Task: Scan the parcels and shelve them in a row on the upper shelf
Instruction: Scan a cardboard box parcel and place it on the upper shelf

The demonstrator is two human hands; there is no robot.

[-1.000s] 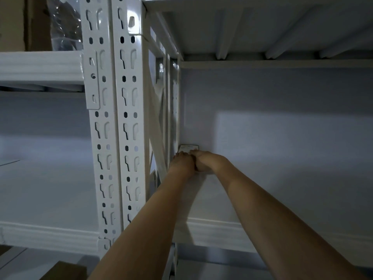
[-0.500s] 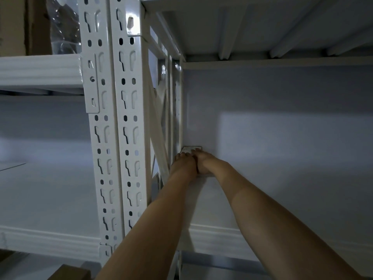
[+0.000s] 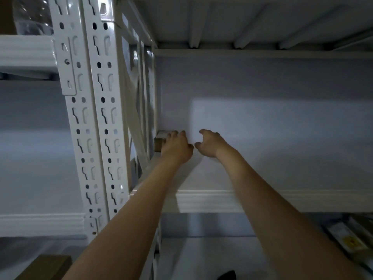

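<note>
Here the frame is filled by a white metal rack: two slotted uprights [image 3: 94,118] are seen at left, and the upper shelf [image 3: 262,174] is seen running right from them, its front lip lit pale. The ribbed underside of a higher deck [image 3: 222,23] is seen above. A lit patch is noted on the grey back wall [image 3: 262,87] behind the shelf.

Both bare forearms are extended up over the shelf lip. The left hand [image 3: 176,147] is laid on the near right side of the parcel, fingers curled over its top edge; contact is observed, though a firm hold cannot be confirmed from this angle. The right hand [image 3: 210,143] is held just beside the left, clear of the parcel, fingers loosely curved and nothing held.

The parcel [image 3: 161,139], a small brown box with a pale label on top, is located at the far left end of the upper shelf, against the back wall and next to the rack's side bracing.

Lower down, a brown carton corner [image 3: 50,265] is seen at bottom left, and flat packets [image 3: 347,239] are seen on the lower shelf at right; detail is too dim to read.
</note>
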